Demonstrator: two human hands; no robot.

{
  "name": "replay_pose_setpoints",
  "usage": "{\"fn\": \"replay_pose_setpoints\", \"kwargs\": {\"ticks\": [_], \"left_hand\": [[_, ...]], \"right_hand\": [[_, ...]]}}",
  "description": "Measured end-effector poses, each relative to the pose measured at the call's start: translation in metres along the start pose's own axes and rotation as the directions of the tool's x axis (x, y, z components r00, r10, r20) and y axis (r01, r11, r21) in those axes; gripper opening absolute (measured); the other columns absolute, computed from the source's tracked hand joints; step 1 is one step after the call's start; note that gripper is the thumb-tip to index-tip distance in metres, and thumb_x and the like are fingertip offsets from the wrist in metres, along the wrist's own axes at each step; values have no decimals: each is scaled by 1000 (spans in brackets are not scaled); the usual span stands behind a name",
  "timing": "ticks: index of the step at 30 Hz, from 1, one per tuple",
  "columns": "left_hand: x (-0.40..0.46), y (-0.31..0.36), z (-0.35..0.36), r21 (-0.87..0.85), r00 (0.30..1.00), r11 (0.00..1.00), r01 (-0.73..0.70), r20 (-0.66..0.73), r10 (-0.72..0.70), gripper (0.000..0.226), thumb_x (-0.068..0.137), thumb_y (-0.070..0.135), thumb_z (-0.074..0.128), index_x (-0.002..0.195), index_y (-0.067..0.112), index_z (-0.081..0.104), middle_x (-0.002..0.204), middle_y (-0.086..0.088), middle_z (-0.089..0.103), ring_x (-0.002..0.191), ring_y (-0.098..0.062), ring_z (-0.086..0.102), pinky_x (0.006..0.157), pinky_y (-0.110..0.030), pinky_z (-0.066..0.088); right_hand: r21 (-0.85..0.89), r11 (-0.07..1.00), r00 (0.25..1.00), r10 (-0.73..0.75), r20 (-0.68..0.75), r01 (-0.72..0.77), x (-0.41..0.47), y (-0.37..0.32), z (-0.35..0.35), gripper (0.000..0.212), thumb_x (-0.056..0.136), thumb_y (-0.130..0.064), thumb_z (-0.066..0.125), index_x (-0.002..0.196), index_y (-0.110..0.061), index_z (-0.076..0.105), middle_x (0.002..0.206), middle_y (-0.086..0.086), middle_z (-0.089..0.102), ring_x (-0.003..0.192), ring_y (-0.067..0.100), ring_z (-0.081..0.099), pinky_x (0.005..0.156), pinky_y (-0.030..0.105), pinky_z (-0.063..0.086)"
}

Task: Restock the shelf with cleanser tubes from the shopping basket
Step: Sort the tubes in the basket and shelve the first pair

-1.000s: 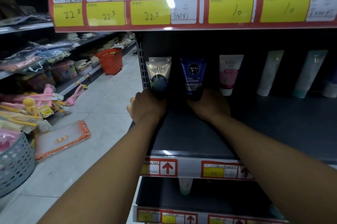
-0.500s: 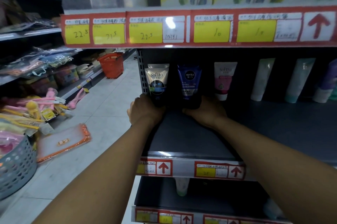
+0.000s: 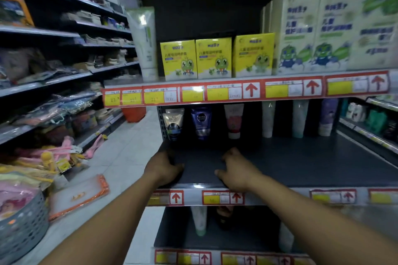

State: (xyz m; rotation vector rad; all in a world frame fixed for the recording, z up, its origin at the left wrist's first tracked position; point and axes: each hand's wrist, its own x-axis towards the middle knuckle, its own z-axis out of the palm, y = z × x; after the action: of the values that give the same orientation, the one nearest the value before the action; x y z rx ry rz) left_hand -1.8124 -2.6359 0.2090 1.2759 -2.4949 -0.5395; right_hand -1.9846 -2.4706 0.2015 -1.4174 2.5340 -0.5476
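Now both hands sit low over the front of the dark shelf (image 3: 301, 163), holding nothing. The left hand (image 3: 162, 168) lies at the shelf's left front corner with its fingers loosely bent and released, the fingertips on or just above the shelf surface; contact cannot be told. The right hand (image 3: 237, 171) lies just beside it to the right, fingers spread and relaxed, thumb pointing left, also grasping nothing. Well behind the hands, at the back of the shelf, stand the cleanser tubes, caps down. The leftmost, a pale tube with a dark lower half, reads "Softto" (image 3: 173, 123); next to it a dark blue tube (image 3: 201, 122) carries the round "NIVEA" mark; to its right a white tube with a pink label (image 3: 233, 120) is too blurred to read. Further right are three paler tubes (image 3: 299, 118), unreadable. Along the upper shelf edge run red price strips (image 3: 137, 97) with yellow tags, the left ones reading about "22.5", and red arrows pointing up. A grey basket (image 3: 23, 230) stands on the floor at lower left.
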Motion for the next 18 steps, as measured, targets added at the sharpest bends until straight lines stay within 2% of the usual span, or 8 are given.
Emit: {"fn": "replay_pose_setpoints", "kwargs": {"ticks": [2,3,5,9,13,18], "left_hand": [[-18,2,0,24,1000,1000,-5,-20,5,35,91,53,65,104,21,68,101,-5,72,95,-29,67,69,-30,45],[-26,2,1,34,1000,999,-6,-29,7,39,91,57,59,90,19,68,90,-4,71,87,-28,67,66,-31,47],[-42,2,8,77,998,997,-28,-54,33,48,89,63,47,82,20,68,84,-2,69,81,-25,65,69,-34,53],[-78,18,16,141,988,987,-81,-120,99,41,96,58,47,98,24,69,102,-4,64,95,-28,63,77,-36,51],[-105,39,22,141,977,980,-144,-139,163,36,97,52,50,99,22,69,107,-5,65,98,-29,62,79,-37,49],[-134,66,33,125,961,969,-213,-154,231,37,96,47,50,111,20,72,117,-6,67,107,-27,60,87,-38,50]], "right_hand": [[-24,1000,1000,-18,-18,17,-17,5,-2,57,97,-49,54,136,-8,53,145,6,37,119,29,55,102,38,47],[-27,999,999,-26,-35,25,-26,6,-3,54,98,-48,53,134,-7,54,142,7,39,117,30,56,100,37,47],[-19,999,996,-39,-76,37,-44,9,-4,51,98,-47,51,130,-8,57,138,8,42,115,31,57,97,37,48],[11,998,989,-59,-132,61,-78,15,-7,47,96,-46,52,127,-11,57,134,5,46,116,30,58,96,40,49],[12,996,980,-86,-181,90,-110,21,-10,42,95,-38,54,129,-13,55,132,4,48,117,29,57,95,40,49],[3,991,961,-128,-245,133,-142,35,-11,45,94,-35,54,133,-12,54,135,2,47,122,25,54,97,41,49]]}}
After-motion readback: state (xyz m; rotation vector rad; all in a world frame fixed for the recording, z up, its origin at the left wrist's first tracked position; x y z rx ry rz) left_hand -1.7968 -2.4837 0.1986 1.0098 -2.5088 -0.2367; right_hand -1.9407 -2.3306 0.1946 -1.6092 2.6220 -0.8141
